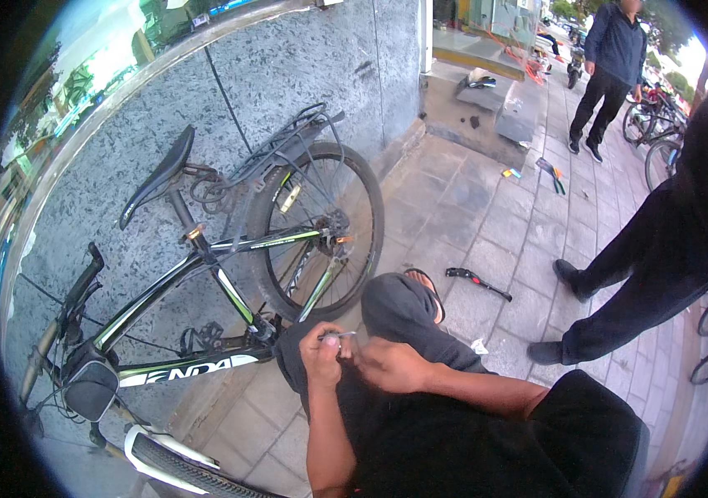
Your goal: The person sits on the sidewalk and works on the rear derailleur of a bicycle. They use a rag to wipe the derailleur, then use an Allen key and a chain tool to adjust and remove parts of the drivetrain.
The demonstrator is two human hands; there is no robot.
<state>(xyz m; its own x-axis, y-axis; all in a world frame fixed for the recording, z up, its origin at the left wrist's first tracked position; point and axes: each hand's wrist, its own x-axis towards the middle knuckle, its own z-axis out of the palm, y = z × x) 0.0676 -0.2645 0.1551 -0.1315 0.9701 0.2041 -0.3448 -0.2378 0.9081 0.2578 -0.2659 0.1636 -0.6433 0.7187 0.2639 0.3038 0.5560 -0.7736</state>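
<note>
Above my lap, my left hand (321,357) is closed in a pinch around a small metal part (347,335); its exact kind is too small to tell. Close beside it, my right hand (391,365) has its fingers curled toward the same part. Motion blurs those fingers, and whatever they hold is hidden. Just beyond my hands and to the left, a black, white and green bicycle (229,362) leans along the wall, its rear wheel (374,224) near my knee. A black kickstand (478,282) with a red mark lies on the paving past my foot.
Pliers (551,176) and a small orange-and-blue item (510,173) lie farther off on the paving. A person in dark trousers (636,257) stands close on the right, another person (611,75) farther back. A grey wall (304,66) borders the left; parked bicycles (661,124) line the far right.
</note>
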